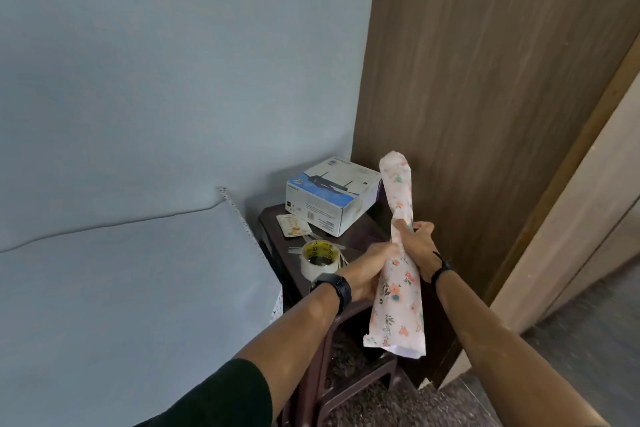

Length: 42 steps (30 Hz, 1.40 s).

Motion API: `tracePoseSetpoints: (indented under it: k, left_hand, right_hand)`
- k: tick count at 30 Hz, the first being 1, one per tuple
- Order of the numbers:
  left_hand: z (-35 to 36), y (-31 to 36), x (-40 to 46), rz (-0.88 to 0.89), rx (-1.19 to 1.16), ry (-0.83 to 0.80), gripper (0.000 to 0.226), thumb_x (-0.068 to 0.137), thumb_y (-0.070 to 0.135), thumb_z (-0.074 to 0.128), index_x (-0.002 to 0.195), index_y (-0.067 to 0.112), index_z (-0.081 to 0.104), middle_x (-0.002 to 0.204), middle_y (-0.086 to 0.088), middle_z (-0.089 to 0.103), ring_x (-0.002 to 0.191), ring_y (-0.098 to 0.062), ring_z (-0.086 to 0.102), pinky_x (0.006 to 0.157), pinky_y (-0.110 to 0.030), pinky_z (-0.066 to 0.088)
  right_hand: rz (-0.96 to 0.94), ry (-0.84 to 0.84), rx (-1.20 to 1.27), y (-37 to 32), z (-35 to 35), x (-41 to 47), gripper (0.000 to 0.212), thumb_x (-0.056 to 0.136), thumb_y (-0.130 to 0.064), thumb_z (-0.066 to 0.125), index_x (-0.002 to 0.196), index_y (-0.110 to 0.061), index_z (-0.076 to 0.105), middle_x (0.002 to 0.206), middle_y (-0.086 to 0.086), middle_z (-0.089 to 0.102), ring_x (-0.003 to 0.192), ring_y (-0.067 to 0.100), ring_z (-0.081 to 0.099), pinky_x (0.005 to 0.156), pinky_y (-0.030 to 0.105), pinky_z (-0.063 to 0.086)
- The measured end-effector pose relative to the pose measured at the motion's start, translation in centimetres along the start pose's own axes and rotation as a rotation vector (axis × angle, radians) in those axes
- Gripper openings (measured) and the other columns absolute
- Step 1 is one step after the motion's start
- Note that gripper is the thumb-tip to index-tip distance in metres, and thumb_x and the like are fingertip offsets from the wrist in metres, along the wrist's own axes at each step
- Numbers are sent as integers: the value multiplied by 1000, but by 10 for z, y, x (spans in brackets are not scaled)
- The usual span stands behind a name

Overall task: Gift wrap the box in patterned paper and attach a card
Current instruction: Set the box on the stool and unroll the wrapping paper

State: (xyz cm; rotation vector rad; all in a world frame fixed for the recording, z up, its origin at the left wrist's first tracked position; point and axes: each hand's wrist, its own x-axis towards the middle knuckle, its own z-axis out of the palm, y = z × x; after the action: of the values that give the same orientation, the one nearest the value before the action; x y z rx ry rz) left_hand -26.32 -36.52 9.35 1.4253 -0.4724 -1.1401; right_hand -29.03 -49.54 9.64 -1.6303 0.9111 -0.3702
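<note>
A roll of pink floral wrapping paper (398, 291) stands nearly upright in the air over a small dark table (360, 236). My right hand (417, 241) grips the roll around its middle. My left hand (367, 270) holds the roll from the left side, just below the right hand. On the table's far end lies a white and blue router box (332, 198). A small cream card (293, 225) lies in front of the box. A roll of clear tape (319, 258) sits near the table's left edge, with cut tape strips beside it.
A bed with a grey-blue sheet (131, 305) fills the left. A grey-blue wall (173, 62) rises behind it. A brown wooden door (485, 97) stands right of the table, with a door frame (568, 236) and speckled floor (398, 399) beyond.
</note>
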Motion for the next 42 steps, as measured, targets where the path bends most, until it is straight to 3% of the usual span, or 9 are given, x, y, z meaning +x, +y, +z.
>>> tracePoseSetpoints:
  k: [3,7,14,17,20,23,28,35,42]
  left_hand:
    - [4,-23,18,-34,13,9,66,77,35,64,135,23,34,118,-11,62,106,-24,63,93,-43,51]
    - [-2,-41,37,-54,86,42,88,63,35,69,140,24,27,122,-9,61,108,-24,62,97,-44,49]
    - [-12,-56,60,48,215,26,44,93,4,47,136,6,39,118,-12,57,91,-10,59,74,-14,50]
    - [-14,-58,62,21,297,-2,38,95,10,44,133,6,47,120,-15,60,101,-20,59,87,-26,50]
    - [-18,-53,62,-25,385,-3,38,98,24,43,134,13,41,119,-9,58,103,-21,57,80,-29,51]
    - [-20,-48,65,-89,421,65,63,84,52,51,136,22,33,120,-5,60,105,-24,61,84,-43,54]
    - [-17,-46,72,-94,339,150,53,92,45,51,136,28,28,119,0,56,104,-22,57,61,-30,50]
    - [-20,-37,92,6,338,208,55,88,36,57,133,15,32,128,-11,55,111,-27,58,91,-46,51]
    - [-32,-45,102,-1,528,313,56,92,31,49,141,15,29,136,-16,44,123,-33,44,98,-42,44]
  right_hand:
    - [47,31,-62,19,3,12,54,87,-45,58,122,-16,29,116,13,53,102,31,59,95,46,47]
    - [75,34,-77,39,16,19,51,89,-41,57,124,-16,29,116,13,55,99,32,59,91,42,48]
    - [69,35,-245,58,35,36,50,95,-38,46,135,-15,27,128,16,49,109,35,54,82,37,46]
    - [109,9,-268,65,37,40,51,94,-40,46,135,-15,27,129,17,49,109,34,54,90,44,49]
    - [120,1,-288,67,38,46,52,93,-41,48,133,-15,28,129,16,49,109,34,55,94,47,48]
    - [87,17,-360,62,37,54,53,95,-37,48,137,-12,29,131,16,47,113,34,52,90,40,45]
    - [45,3,-475,49,32,71,57,97,-40,46,144,-13,28,139,19,40,119,35,48,90,35,43]
    - [19,-56,-614,36,37,104,64,95,-49,44,146,-14,30,147,17,34,128,33,42,102,36,36]
    - [49,-83,-723,50,48,118,77,85,-66,47,145,-21,29,148,17,31,133,38,34,109,48,32]
